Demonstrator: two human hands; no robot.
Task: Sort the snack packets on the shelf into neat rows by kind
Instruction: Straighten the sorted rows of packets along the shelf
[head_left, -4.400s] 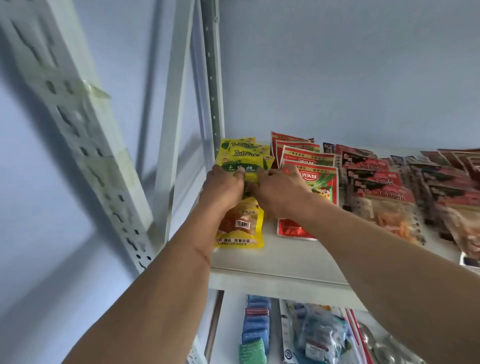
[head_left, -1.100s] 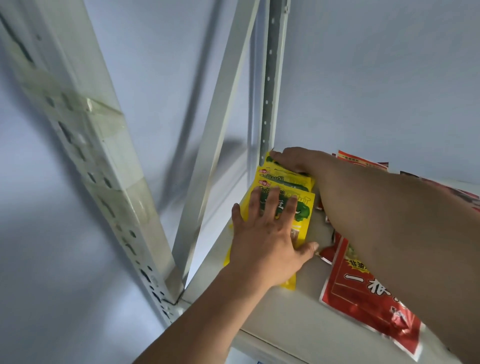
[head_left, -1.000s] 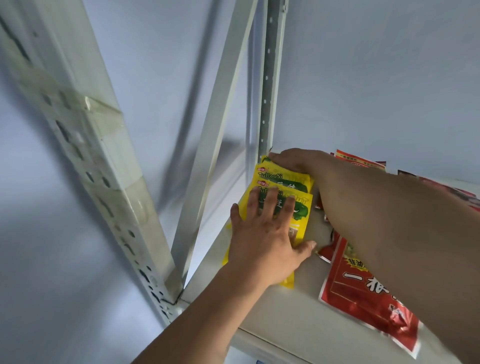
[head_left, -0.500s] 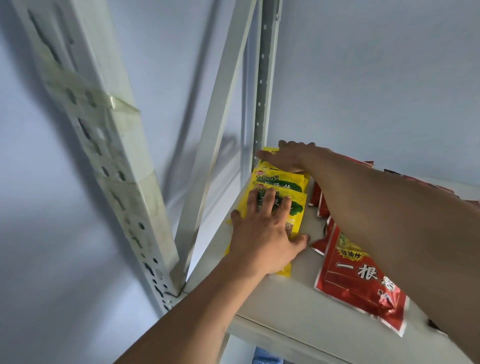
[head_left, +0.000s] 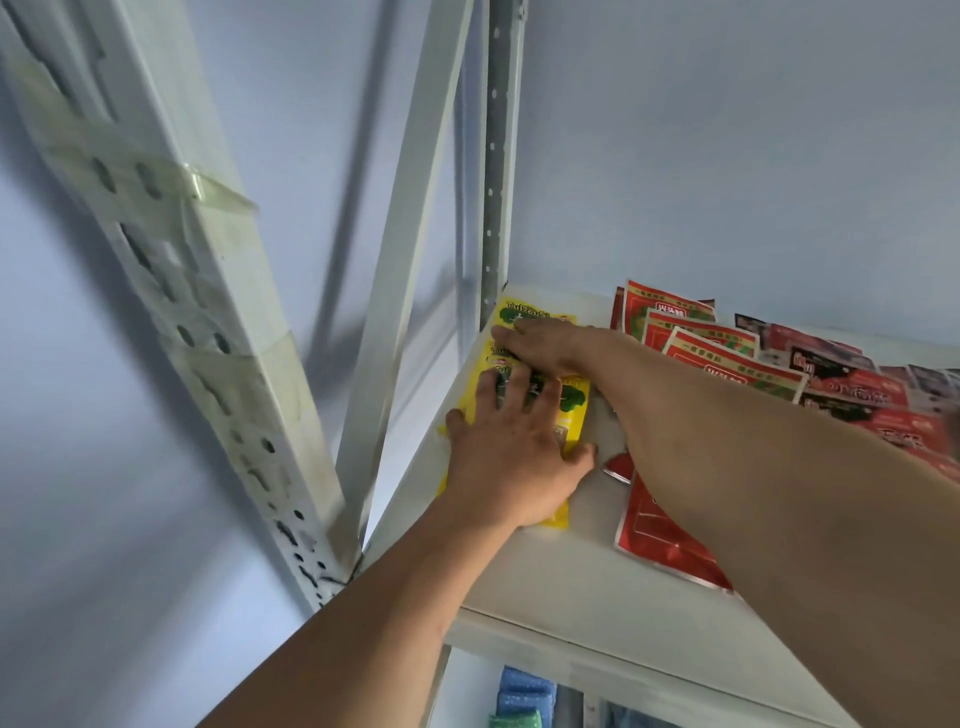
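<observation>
Both hands lie on the row of yellow snack packets (head_left: 571, 400) at the left end of the white shelf (head_left: 545, 577). The left hand (head_left: 511, 457) presses flat on the nearest packet, fingers straight and spread. The right hand (head_left: 540, 340) reaches further back, its straight fingers resting on the rearmost yellow packet close to the perforated corner post (head_left: 496, 156). Just right of this row, overlapping red-and-green packets (head_left: 722, 353) run toward the wall, and a red packet (head_left: 660, 535) lies partly under the right forearm. Darker red packets (head_left: 852, 384) fill the shelf further right. Blue and green sponges (head_left: 519, 699) sit on the level below.
</observation>
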